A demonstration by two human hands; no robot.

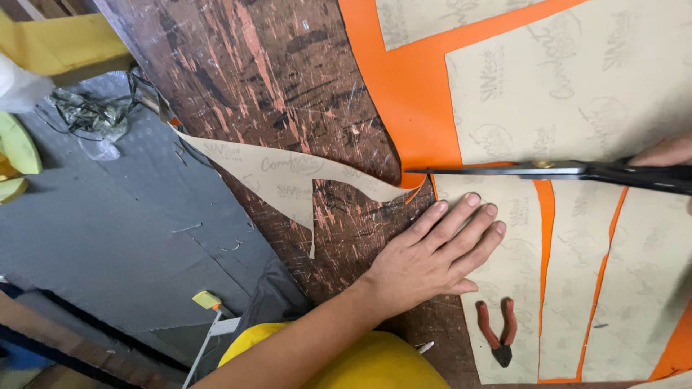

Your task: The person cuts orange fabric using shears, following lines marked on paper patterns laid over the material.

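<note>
My left hand (440,252) lies flat, fingers spread, on a beige paper pattern piece (515,266) laid over an orange sheet (411,94). My right hand (667,153), mostly cut off at the right edge, grips long black scissors (548,171). The blades point left and their tip reaches the orange sheet's left edge. A cut-off strip of beige paper (288,176) trails left from there across the worn brown table (274,72). More beige pattern pieces (577,79) cover the orange sheet above the scissors.
Small red-handled pliers (497,333) rest on the pattern near the table's front edge. Left of the table is a grey floor (108,216) with scraps and yellow foam pieces (61,43). A yellow garment (360,364) shows at the bottom.
</note>
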